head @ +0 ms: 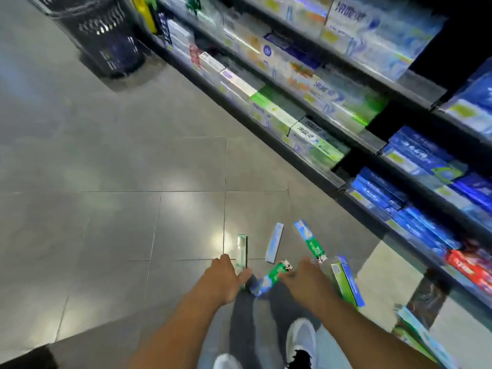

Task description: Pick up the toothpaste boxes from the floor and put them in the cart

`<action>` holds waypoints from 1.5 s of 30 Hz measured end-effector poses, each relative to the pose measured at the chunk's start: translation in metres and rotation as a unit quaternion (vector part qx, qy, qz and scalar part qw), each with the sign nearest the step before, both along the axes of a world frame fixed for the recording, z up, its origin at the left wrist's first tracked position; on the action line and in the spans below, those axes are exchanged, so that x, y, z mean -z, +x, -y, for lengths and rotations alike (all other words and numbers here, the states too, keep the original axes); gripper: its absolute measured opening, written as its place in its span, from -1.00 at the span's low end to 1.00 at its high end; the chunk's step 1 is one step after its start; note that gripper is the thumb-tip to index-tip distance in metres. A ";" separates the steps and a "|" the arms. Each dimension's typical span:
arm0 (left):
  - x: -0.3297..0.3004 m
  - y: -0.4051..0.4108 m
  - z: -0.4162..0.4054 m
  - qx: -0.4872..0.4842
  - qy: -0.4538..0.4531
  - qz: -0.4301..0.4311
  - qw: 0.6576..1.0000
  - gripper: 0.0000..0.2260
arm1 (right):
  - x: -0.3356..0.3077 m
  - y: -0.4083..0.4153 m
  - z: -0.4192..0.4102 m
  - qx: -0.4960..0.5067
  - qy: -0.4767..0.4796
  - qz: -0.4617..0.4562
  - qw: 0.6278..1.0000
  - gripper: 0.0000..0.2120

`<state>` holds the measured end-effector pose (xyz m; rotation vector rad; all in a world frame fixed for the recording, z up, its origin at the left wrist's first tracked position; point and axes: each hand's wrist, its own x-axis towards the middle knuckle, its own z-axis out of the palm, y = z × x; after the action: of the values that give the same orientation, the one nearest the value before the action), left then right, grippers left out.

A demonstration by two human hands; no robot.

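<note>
- Both bare arms reach down and forward over the grey tiled floor (111,161), beside a dark store shelf unit (314,166) stocked with rows of boxed goods.
- The left hand (223,278) hangs palm-down just at the near end of a narrow pale-green toothpaste box (242,249) that lies lengthwise on the floor; its fingers (244,274) are turned away from the camera, and I cannot tell whether they are spread, curled, or touching the box.
- The right hand (306,280) is also seen from the back. A green-and-blue toothpaste box (271,279) lies at an angle just to its left, reaching the thumb side, and a blue-and-green toothpaste box (310,241) meets its far edge. Whether its fingers pinch either box cannot be told.
- A light-blue toothpaste box (274,243) lies flat on the floor between the pale-green one and the blue-and-green one.
- A larger green box with a blue side (347,282) stands tilted on edge just right of the right wrist.
- More pale boxes (423,339) lie at the lower right, near the shelf foot.
- A dark mesh shopping cart (106,35) stands well apart at the upper left, blurred.
- White shoes (302,339) show below the arms.
</note>
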<state>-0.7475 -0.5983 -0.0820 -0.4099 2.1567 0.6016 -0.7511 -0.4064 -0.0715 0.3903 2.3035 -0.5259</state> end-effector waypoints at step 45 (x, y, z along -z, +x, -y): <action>-0.408 -0.091 -0.006 0.031 0.051 -0.195 0.979 -0.65 | -0.358 -0.035 -0.026 0.120 -0.171 -0.169 0.963 -0.47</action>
<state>-0.8390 -0.5921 0.3264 -0.1778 2.4839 0.8080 -0.7861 -0.3807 0.2862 0.4368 2.4330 -1.1709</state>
